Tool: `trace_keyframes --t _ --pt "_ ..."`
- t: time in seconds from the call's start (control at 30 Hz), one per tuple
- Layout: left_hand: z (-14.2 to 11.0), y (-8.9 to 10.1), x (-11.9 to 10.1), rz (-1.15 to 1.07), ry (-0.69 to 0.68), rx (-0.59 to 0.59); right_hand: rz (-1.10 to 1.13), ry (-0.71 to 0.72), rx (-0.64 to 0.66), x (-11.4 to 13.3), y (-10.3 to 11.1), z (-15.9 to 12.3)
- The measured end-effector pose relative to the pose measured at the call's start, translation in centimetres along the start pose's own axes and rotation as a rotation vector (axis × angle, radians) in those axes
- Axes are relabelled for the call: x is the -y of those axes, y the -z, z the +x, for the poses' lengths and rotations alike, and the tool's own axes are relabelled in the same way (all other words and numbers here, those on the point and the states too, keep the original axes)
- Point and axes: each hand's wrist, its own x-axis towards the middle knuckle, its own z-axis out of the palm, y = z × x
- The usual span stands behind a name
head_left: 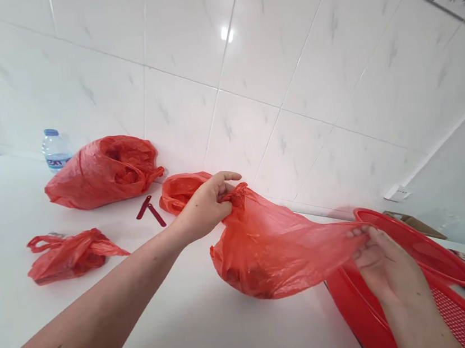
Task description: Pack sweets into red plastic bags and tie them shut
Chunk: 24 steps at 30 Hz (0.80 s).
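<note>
A thin red plastic bag (263, 255) is stretched between my two hands above the white table. My left hand (208, 205) pinches its gathered top, with the index finger pointing out to the right. At the other end, my right hand (378, 257) grips the bag's edge and draws it out to the right. Dark shapes show through the bag's lower part, but I cannot make out what they are. Another red bag (179, 189) lies just behind my left hand, partly covered by it.
A large full red bag (101, 173) and a smaller red bag (73, 255) lie on the left. A water bottle (55, 150) stands by the tiled wall. A dark red folding tool (150, 211) rests between them. Red plastic baskets (419, 247) are at the right.
</note>
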Motion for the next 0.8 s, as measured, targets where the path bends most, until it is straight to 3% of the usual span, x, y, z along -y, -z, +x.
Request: trace_keyframes --t 0.17,0.23,0.4,0.47,0.57,0.7,0.8 --pt "-0.3 1.5 -1.8 0.428 -0.011 -0.201 0.083 0.086 -0.024 -0.1 -0.8 -0.6" --pt "-0.5 1.2 -2.4 0.436 0.021 -0.243 0.088 0.092 0.025 0.2 -1.8 -0.9" --pt "-1.0 -1.9 -3.7 -0.073 0.13 -0.034 0.185 -0.074 0.162 1.1 -5.2 -2.7" --pt "-1.3 -3.3 -4.2 -0.182 0.122 0.049 0.136 -0.123 0.246 1.3 -6.7 -4.1" --pt "-2.0 -5.0 -4.8 -0.192 0.077 0.158 -0.092 -0.178 0.361 1.2 -8.7 -6.3" --pt "-2.7 -6.3 -4.8 -0.175 0.023 0.286 -0.382 -0.198 0.643 0.4 -10.2 -7.6" --pt "-3.2 -6.7 -4.0 0.023 -0.154 0.162 -0.411 -0.181 0.627 -0.2 -10.6 -7.1"
